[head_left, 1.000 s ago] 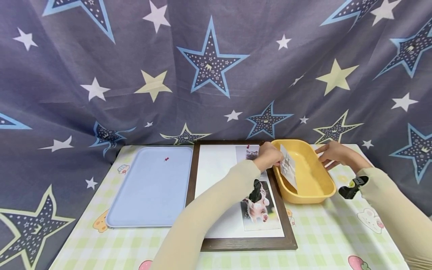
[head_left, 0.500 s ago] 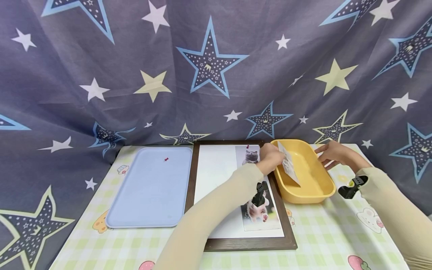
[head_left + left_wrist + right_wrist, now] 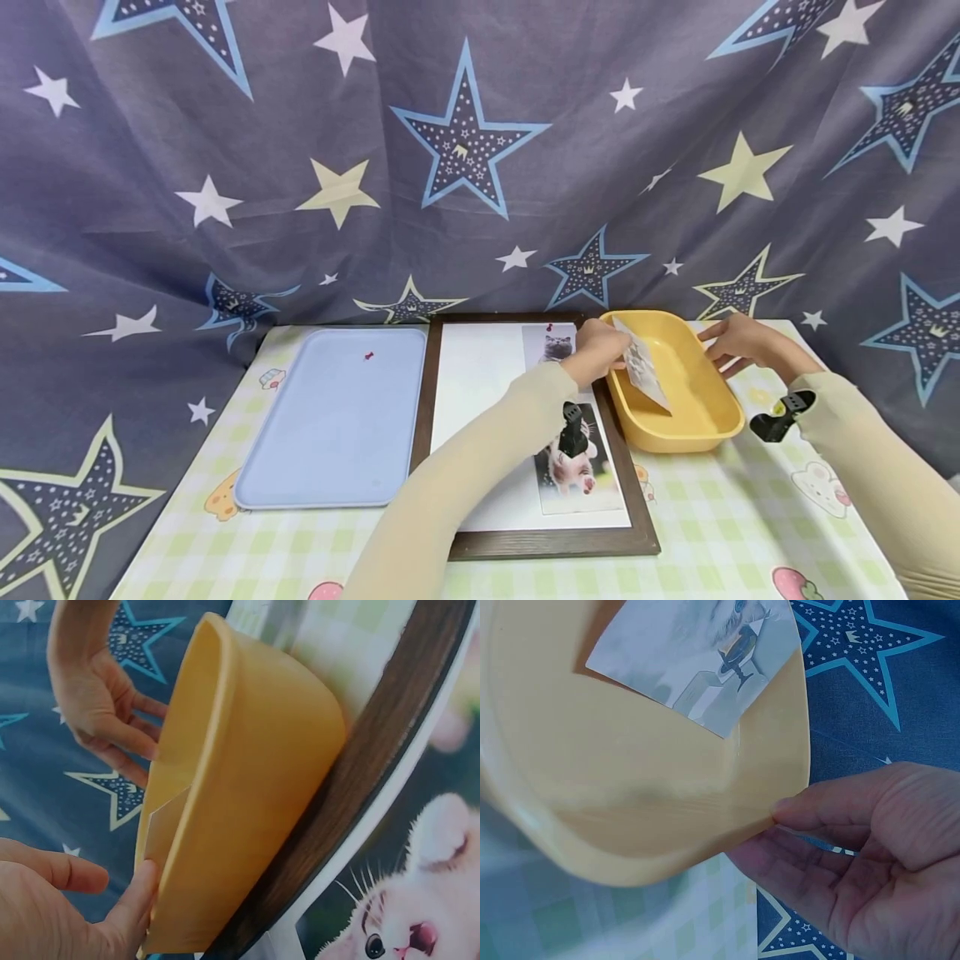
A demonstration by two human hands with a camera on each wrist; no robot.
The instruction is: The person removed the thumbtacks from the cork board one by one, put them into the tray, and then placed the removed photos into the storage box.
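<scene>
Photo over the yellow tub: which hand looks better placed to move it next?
Left, most likely. The left hand holds the photo by its edge, while the right hand is across the yellow tub, holding the opposite rim, and doesn't touch the photo.

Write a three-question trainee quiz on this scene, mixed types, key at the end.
1. Fill in: a red ____ lies on the blue tray.
2. Which hand grips a photo?
3. True or false: in the head view, the bin sits between the tray and the frame.

Key:
1. Pin.
2. The left hand.
3. False: the frame is between tray and bin.
</scene>
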